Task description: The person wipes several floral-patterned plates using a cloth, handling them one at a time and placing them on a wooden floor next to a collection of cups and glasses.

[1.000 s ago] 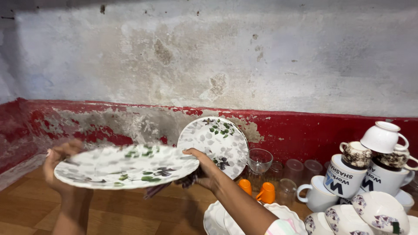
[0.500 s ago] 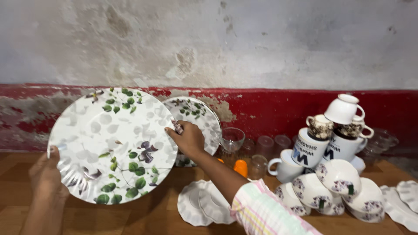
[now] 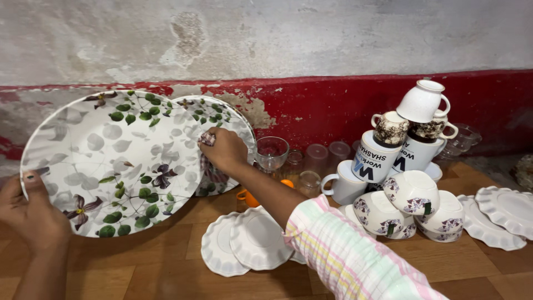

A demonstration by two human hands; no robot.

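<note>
My left hand [image 3: 30,214] grips the lower left rim of a large white plate [image 3: 111,161] printed with green leaves and purple flowers. The plate is tilted nearly upright, its face toward me. My right hand [image 3: 225,149] is closed on the plate's right edge, with what looks like a small cloth bunched in the fingers. A second plate of the same pattern [image 3: 225,119] leans against the red wall base right behind it, partly covered by the first plate and my hand.
Two small white scalloped saucers [image 3: 250,239] lie on the wooden surface under my right arm. A pile of cups and mugs [image 3: 408,172] stands at the right, with more saucers [image 3: 499,216] beyond. Clear glasses [image 3: 272,153] and an orange thing [image 3: 247,197] sit by the wall.
The large plate has swung from lying nearly flat to standing almost upright, and moved close against the leaning plate. My right hand came from under it to its right edge.
</note>
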